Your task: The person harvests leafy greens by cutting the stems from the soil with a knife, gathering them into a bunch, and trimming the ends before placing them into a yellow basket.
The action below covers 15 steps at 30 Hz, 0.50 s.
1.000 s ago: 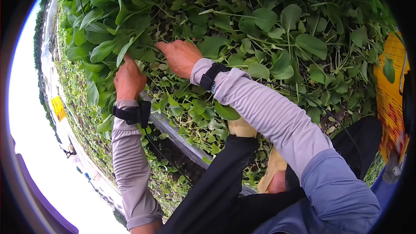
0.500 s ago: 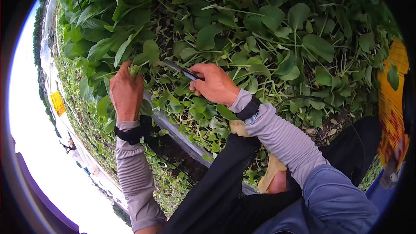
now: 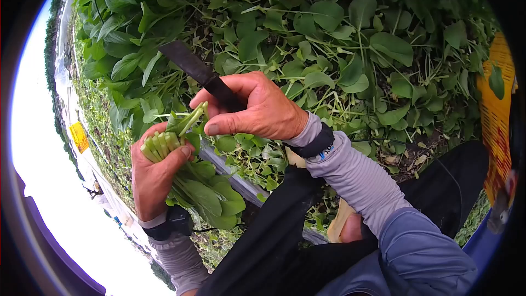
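Observation:
My left hand (image 3: 152, 178) is closed around a bunch of leafy greens (image 3: 205, 200). Its pale cut stem ends point up above my thumb, and the leaves hang below toward my knees. In my right hand (image 3: 260, 107) is a dark knife (image 3: 192, 66), its broad blade pointing up and left over the plants. My right thumb and forefinger stand apart beside a few stems (image 3: 192, 119) that angle up from the top of the bunch. The knife's handle is mostly hidden in my palm.
Dense leafy plants (image 3: 392, 52) cover the bed ahead, taller at the left. A grey strip (image 3: 235, 178) edges the bed near my knees (image 3: 296, 186). At the right stands a yellow crate (image 3: 496, 115). A thin dark cable (image 3: 452, 170) runs past my right leg.
My left hand has come down and turned, bringing the bunch with its cut ends into view. My right hand has moved slightly left, and the knife blade now tilts up, away from the plants.

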Available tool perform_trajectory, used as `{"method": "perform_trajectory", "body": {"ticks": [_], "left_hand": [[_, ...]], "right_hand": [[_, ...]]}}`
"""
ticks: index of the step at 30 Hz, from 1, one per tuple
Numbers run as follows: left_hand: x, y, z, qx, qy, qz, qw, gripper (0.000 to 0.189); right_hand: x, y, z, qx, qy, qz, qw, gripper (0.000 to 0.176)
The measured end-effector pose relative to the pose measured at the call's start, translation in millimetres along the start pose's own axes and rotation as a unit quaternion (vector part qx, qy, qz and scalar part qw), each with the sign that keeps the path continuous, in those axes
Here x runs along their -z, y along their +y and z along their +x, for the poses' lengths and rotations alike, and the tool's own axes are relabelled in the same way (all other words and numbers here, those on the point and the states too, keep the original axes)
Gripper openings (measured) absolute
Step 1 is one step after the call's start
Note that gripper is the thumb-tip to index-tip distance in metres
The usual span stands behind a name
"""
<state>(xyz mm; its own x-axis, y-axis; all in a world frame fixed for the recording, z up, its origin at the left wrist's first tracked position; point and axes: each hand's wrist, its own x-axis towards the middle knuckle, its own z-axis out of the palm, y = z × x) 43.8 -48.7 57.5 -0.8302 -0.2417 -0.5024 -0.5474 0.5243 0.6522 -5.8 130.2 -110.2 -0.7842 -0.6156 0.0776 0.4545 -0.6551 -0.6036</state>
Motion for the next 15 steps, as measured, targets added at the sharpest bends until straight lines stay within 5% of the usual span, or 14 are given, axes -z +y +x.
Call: {"method": "perform_trajectory", "body": {"ticks": [2, 9, 10, 14, 15], "left_hand": [[-4.3, -7.1, 5.2, 0.022, -0.019, -0.029, 0.999, 0.031], [-28.2, -13.5, 11.2, -0.016, 0.031, 0.073, 0.997, 0.036], [-24.5, -11.3, 6.7, -0.035, 0.047, 0.111, 0.992, 0.043], [-11.5, 9.3, -22.8, -0.085, 0.104, 0.172, 0.976, 0.026], [-8.1, 15.0, -33.1, -0.077, 0.104, 0.173, 0.977, 0.026]], "right_hand": [[-7.3, -5.2, -2.3, 0.021, 0.062, -0.028, 0.997, 0.027], [-1.7, 30.5, -7.6, -0.076, 0.269, 0.02, 0.96, 0.013], [5.2, 38.3, -4.7, -0.096, 0.314, -0.081, 0.941, 0.011], [8.7, 12.9, -38.6, 0.007, 0.175, -0.257, 0.95, 0.014], [10.8, 23.2, -41.5, 0.098, 0.152, -0.246, 0.952, 0.016]]}}
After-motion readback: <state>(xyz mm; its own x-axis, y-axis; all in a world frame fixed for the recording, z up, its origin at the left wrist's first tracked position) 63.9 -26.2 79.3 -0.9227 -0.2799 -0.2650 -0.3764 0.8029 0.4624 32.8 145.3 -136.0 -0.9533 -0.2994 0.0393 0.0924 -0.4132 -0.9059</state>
